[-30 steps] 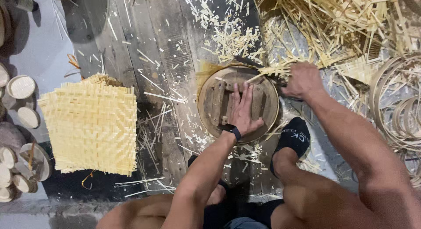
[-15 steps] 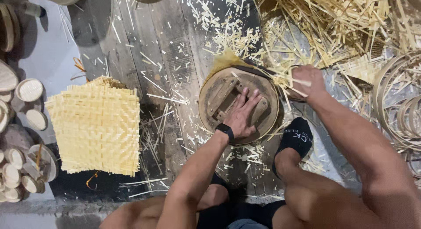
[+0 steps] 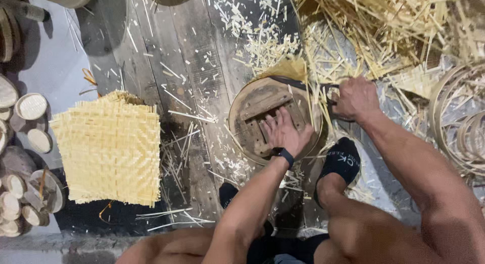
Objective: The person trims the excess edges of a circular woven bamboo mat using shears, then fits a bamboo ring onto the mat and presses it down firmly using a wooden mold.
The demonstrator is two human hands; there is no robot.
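A: Status, near to far?

B: Nearest: person's bent legs, foot in black sock (image 3: 342, 163) planted on dark plank floor (image 3: 166, 52), just beside the work. Left hand (image 3: 285, 132) flat, fingers spread, pressing down on round wooden form w/ two cross battens (image 3: 252, 112). No grasp there, just palm load.

A: Right?

B: Right hand (image 3: 356, 98) closed in a fist around dark handle of a long knife (image 3: 303, 84). Blade lies across the form's far rim, on the pale woven bamboo sheet (image 3: 288, 69) sticking out from under the disc.

A: Where's the work exactly?

B: Mid frame, on the floor, right in front of the foot. Sheet sandwiched under form; only the fringe shows at far edge + right side.

A: Handling?

B: My read: form is stiff, fairly heavy wood, good as a clamp. Hold by the battens or press dead centre. Sheet is light, springy, splintery at cut ends, likely slides w/o the weight. Grab it by the flat weave, not the fringe.

A: Rest of scene?

B: Left: square woven bamboo mat (image 3: 108, 148), flat, well apart. Far left: stack of round wood discs (image 3: 22, 142). Right: bamboo hoops (image 3: 462, 127). Far: heap of loose bamboo strips (image 3: 384, 26), offcuts all over.
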